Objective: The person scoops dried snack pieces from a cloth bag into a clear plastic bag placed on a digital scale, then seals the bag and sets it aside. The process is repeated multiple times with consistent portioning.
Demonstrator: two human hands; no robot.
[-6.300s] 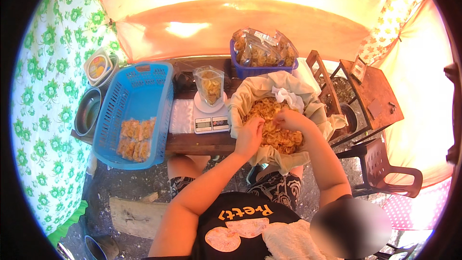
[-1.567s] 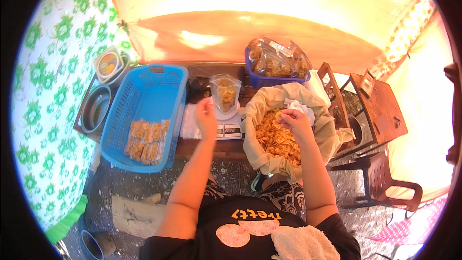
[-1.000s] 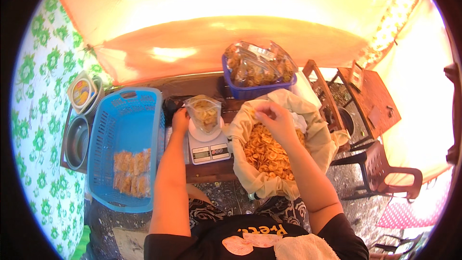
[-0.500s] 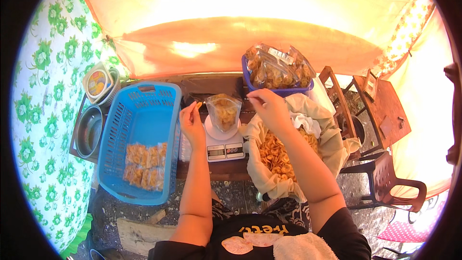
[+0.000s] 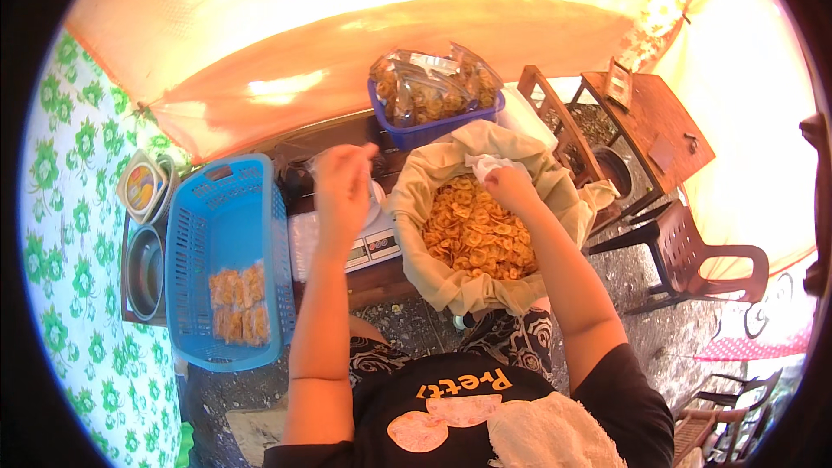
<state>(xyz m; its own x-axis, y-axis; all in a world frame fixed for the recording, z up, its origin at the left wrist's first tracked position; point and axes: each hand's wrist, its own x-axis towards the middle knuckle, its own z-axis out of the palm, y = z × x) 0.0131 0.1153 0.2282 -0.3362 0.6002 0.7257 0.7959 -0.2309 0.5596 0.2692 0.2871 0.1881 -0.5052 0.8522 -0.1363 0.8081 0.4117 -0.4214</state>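
Observation:
My left hand point(image 5: 344, 186) is raised over the kitchen scale point(image 5: 374, 247). Motion smears its fingers, and it hides most of the scale's top and the clear pouch there. My right hand point(image 5: 511, 191) grips a crumpled white cloth point(image 5: 487, 165) at the far inner side of a large container lined with beige fabric point(image 5: 425, 273). Round orange-yellow chips, which look like banana chips point(image 5: 477, 230), fill that container.
A blue plastic basket point(image 5: 178, 295) at left holds small packets of chips point(image 5: 241, 303). Filled clear pouches point(image 5: 433, 87) stand in a purple-blue tub point(image 5: 442, 132) behind. A metal bowl point(image 5: 145, 273) is far left; a brown chair point(image 5: 685, 247) and wooden table point(image 5: 659, 130) are right.
My right hand has come down from beside the pouch to the white cloth. My left hand has lost its pinched pose to blur and now covers the pouch. The view has swung rightward.

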